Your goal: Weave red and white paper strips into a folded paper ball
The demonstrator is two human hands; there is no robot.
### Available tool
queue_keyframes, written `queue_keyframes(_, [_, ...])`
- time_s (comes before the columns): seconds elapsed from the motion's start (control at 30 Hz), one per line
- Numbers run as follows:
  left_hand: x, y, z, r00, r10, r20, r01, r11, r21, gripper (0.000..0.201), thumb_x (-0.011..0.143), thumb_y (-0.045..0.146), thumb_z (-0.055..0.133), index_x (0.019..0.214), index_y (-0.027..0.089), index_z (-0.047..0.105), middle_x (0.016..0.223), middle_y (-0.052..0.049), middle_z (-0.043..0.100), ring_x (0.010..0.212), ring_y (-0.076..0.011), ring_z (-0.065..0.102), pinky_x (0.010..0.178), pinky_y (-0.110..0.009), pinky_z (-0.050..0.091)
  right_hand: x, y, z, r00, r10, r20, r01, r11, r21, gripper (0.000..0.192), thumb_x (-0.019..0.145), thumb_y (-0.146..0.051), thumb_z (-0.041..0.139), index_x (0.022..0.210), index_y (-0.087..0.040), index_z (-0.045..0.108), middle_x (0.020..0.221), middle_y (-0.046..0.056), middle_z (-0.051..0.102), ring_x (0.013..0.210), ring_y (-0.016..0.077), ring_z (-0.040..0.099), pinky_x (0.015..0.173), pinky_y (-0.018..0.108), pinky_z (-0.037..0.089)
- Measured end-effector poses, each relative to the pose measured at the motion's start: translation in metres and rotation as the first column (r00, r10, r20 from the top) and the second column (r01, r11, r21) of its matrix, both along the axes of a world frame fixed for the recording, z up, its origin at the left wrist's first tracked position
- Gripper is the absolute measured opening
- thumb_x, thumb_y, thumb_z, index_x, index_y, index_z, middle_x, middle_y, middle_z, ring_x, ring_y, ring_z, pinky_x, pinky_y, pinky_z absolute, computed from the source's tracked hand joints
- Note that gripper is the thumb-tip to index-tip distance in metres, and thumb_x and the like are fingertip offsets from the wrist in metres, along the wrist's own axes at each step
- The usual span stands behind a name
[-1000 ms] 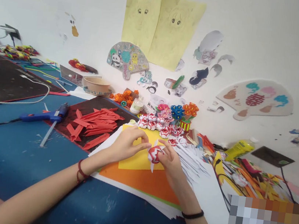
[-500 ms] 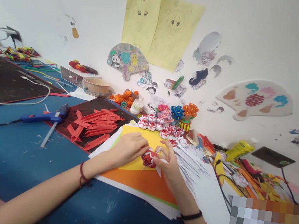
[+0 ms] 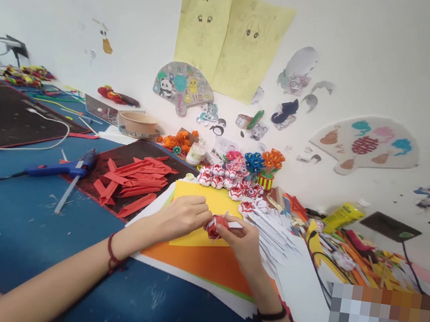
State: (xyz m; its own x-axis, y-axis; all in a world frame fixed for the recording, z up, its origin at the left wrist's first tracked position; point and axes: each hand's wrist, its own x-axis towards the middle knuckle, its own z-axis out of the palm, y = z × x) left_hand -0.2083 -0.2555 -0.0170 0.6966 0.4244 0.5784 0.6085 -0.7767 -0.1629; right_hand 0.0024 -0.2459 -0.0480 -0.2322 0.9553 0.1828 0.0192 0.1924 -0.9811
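Observation:
Between my two hands is a red and white folded-paper flower (image 3: pixel 214 228), held just above a yellow paper sheet (image 3: pixel 184 237). My left hand (image 3: pixel 187 216) grips its left side, fingers curled in. My right hand (image 3: pixel 243 239) pinches the flower's right side, and a white paper strip end (image 3: pixel 235 225) sticks out by its fingers. Beneath the yellow sheet lies an orange sheet (image 3: pixel 200 265) on a stack of paper. Several finished-looking red and white paper flowers (image 3: pixel 237 191) sit beyond my hands. White paper strips (image 3: pixel 272 238) fan out to the right.
Red folded strips (image 3: pixel 136 179) lie on a dark mat at left, beside a blue glue gun (image 3: pixel 60 168). Farther back stand a round bowl (image 3: pixel 138 124), a small jar (image 3: pixel 196 153) and paper bouquets (image 3: pixel 255 162). A yellow bottle (image 3: pixel 345 215) and paper scraps crowd the right.
My right fingers have closed in on the flower, and its white strip end now points right. The flower has turned slightly. My left hand stays nearly in place.

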Motion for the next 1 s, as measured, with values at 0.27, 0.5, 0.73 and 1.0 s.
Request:
queue_keyframes(0.27, [0.006, 0.002, -0.008, 0.988, 0.04, 0.147, -0.058, 0.991, 0.119, 0.039, 0.104, 0.022, 0.039, 0.068, 0.016, 0.052, 0.063, -0.001, 0.051, 0.06, -0.0136, 0.041, 0.056, -0.028, 0.028, -0.007, -0.003, -0.003, 0.991, 0.102, -0.083, -0.105, 0.994, -0.034, 0.068, 0.065, -0.036, 0.087, 0.124, -0.023, 0.058, 0.102, 0.005, 0.071, 0.08, 0.019, 0.071, 0.074, 0.033, 0.059])
queue_keyframes(0.5, [0.01, 0.002, -0.012, 0.99, 0.006, 0.143, -0.023, 0.993, 0.115, 0.038, 0.104, 0.021, 0.037, 0.069, 0.016, 0.051, 0.063, -0.002, 0.05, 0.061, -0.0149, 0.041, 0.056, -0.029, 0.029, -0.009, -0.007, 0.0, 0.999, 0.01, 0.047, -0.012, 0.998, 0.056, 0.043, 0.064, -0.035, 0.087, 0.097, -0.019, 0.066, 0.084, 0.003, 0.071, 0.071, 0.0174, 0.066, 0.068, 0.031, 0.056])
queue_keyframes(0.73, [0.008, -0.004, -0.006, 0.996, -0.058, 0.061, 0.051, 0.994, 0.101, 0.036, 0.105, 0.018, 0.032, 0.073, 0.016, 0.05, 0.066, -0.002, 0.05, 0.062, -0.015, 0.041, 0.055, -0.03, 0.029, -0.005, -0.006, 0.003, 0.999, -0.018, 0.045, 0.014, 0.995, 0.094, 0.042, 0.059, -0.035, 0.089, 0.091, -0.019, 0.068, 0.084, 0.003, 0.07, 0.072, 0.0175, 0.064, 0.067, 0.031, 0.057])
queue_keyframes(1.0, [0.006, -0.013, 0.007, 0.994, -0.104, -0.037, 0.108, 0.986, 0.127, 0.039, 0.105, 0.014, 0.026, 0.077, 0.016, 0.052, 0.067, -0.003, 0.05, 0.06, -0.0157, 0.039, 0.054, -0.031, 0.032, -0.001, -0.01, 0.003, 0.995, -0.053, 0.088, 0.038, 0.985, 0.166, 0.035, 0.063, -0.031, 0.087, 0.091, -0.02, 0.068, 0.094, 0.005, 0.07, 0.078, 0.0182, 0.065, 0.069, 0.031, 0.057])
